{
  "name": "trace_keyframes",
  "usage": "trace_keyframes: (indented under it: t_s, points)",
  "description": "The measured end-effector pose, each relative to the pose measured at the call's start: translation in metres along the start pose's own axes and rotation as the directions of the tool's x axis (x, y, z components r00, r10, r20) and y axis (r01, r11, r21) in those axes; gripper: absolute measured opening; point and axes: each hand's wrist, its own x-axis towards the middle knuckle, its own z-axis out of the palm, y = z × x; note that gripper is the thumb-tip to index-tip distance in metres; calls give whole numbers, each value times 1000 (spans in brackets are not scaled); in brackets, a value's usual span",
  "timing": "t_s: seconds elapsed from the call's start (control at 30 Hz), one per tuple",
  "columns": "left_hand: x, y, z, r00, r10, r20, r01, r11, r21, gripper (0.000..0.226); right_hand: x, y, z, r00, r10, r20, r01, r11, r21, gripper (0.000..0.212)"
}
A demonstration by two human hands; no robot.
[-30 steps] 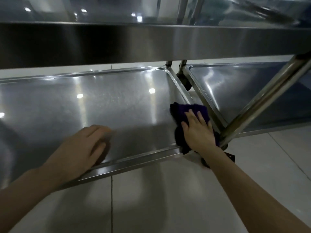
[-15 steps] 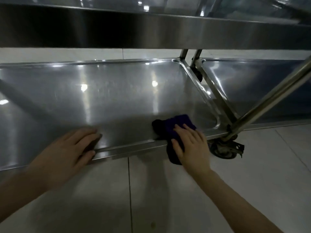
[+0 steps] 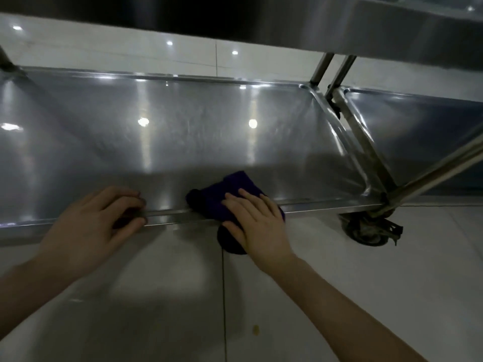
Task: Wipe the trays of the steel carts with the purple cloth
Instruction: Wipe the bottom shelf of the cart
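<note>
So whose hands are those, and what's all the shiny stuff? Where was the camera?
Those are a person's two bare hands; there is no machine here. The picture comes from a camera worn on their head, looking down, so you see what they see. The shiny stuff is a steel cart's bottom tray, low above the floor, with a wheel at its corner. A second tray stands beside it on the right, and a shelf runs overhead. The right hand presses a purple cloth flat on the tray's front edge; part of the cloth hangs over. The left hand holds that same edge.
</note>
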Motion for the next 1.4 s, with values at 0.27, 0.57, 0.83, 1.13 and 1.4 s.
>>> trace_keyframes:
  t_s: [0.27,0.57,0.83,1.13,1.4]
  points:
    - [-28,-19,5,999,-12,-32,12,1000,10,49,-15,27,-16,973,229,33,-222,965,-138,47]
    - [-30,-39,-8,973,-224,-54,226,973,48,70,31,-55,7,962,-96,257,65,990,127,51]
    - [-29,-43,-7,960,-277,-42,279,959,45,70,28,76,-28,763,627,161,-628,777,-46,47]
    - [-27,-41,-4,964,-259,-63,261,965,38,64,116,-99,49,926,38,377,-84,991,105,54]
    - [-26,-45,-6,974,-204,-97,206,978,13,59,93,54,5,866,464,187,-462,885,-56,48]
